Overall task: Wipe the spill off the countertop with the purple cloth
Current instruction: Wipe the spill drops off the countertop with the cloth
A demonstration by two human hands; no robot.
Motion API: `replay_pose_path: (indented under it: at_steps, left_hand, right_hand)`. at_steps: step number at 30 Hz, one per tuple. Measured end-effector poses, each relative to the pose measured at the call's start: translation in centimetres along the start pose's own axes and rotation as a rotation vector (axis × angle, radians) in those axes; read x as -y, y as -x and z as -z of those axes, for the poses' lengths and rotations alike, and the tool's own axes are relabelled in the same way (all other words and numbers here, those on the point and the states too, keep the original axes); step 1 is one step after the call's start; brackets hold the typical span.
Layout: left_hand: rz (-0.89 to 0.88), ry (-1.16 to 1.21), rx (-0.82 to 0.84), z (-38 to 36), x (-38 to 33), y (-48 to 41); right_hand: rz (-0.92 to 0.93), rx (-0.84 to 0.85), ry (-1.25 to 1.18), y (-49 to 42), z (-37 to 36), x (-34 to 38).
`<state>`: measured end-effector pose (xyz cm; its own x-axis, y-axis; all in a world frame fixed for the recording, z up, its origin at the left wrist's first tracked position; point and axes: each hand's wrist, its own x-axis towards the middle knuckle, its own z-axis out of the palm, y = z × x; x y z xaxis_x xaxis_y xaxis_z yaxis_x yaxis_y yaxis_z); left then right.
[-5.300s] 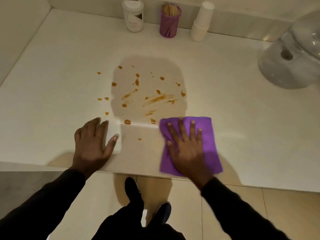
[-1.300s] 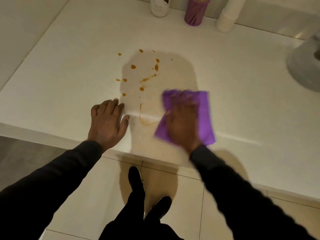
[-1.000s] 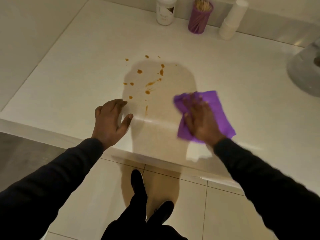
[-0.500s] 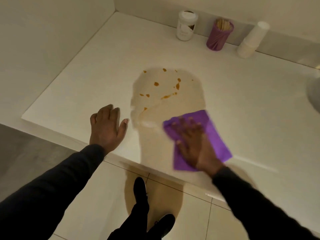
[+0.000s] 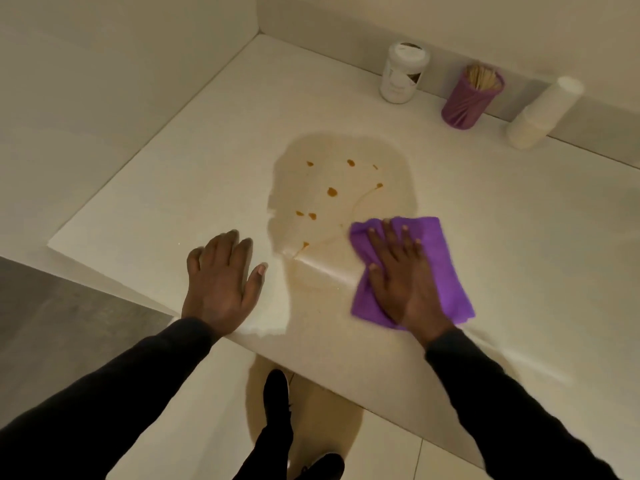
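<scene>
Your right hand [image 5: 403,282] presses flat on the purple cloth [image 5: 440,268], fingers spread and extended across the fabric rather than curled around it, palm down near the front edge of the pale countertop [image 5: 166,188]. The cloth lies crumpled at its left corner and sits at the lower right margin of the spill [image 5: 332,192], its far left edge touching the wet patch. Your left hand [image 5: 221,282] rests palm down on the bare counter just left of the spill, fingers open and loosely together, thumb angled out toward the wet patch, holding nothing.

The spill shows as a scatter of orange-brown drops [image 5: 311,215] within a darker patch on the counter, with thin curved streaks running from the upper right of the patch down toward the cloth (whether the darker patch is liquid film or your own shadow cannot be told for certain). A bright reflected line crosses the counter between your two hands.

Against the back wall stand a white lidded jar [image 5: 403,72], a purple holder of wooden sticks [image 5: 471,97] and a stack of white paper cups [image 5: 543,114], all well apart from the spill. Dark sleeves [image 5: 519,403] cover both your arms to the wrist, and below the counter edge your dark shoes [image 5: 277,393] stand on a tiled floor [image 5: 391,455].
</scene>
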<state>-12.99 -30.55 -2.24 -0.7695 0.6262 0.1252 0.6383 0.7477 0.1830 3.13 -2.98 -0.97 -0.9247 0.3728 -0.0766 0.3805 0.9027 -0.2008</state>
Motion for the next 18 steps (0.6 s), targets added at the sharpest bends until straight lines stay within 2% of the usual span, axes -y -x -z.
replay_pose_path:
  at_steps: [2, 5, 7, 9, 12, 15, 18]
  left_hand:
    - [-0.003, -0.003, -0.013, -0.2, 0.0, -0.1]
    - [-0.011, -0.009, -0.038, -0.4, 0.1, -0.1]
    - [-0.009, -0.005, -0.044, -0.5, 0.2, -0.1]
    - [-0.003, -0.005, -0.033, -0.5, 0.2, -0.1]
    - [0.003, 0.0, -0.02, -0.3, 0.1, 0.0]
    - [0.008, 0.017, -0.01, 0.0, 0.0, 0.1]
    - [0.01, 0.02, -0.005, 0.0, 0.0, 0.0]
  right_hand:
    - [-0.066, -0.014, 0.003, -1.5, 1.0, -4.5]
    - [-0.289, -0.043, 0.027, -7.4, 3.1, -9.7]
    - [-0.387, -0.082, 0.046, -12.1, 3.7, -9.9]
    - [-0.407, -0.087, 0.032, -15.9, 3.6, -7.3]
    - [-0.215, -0.09, 0.011, -17.2, 2.7, -1.5]
    - [0.038, -0.047, 0.011, -11.7, 0.9, 2.2]
    - [0.206, 0.03, 0.041, -6.9, 0.3, -0.8]
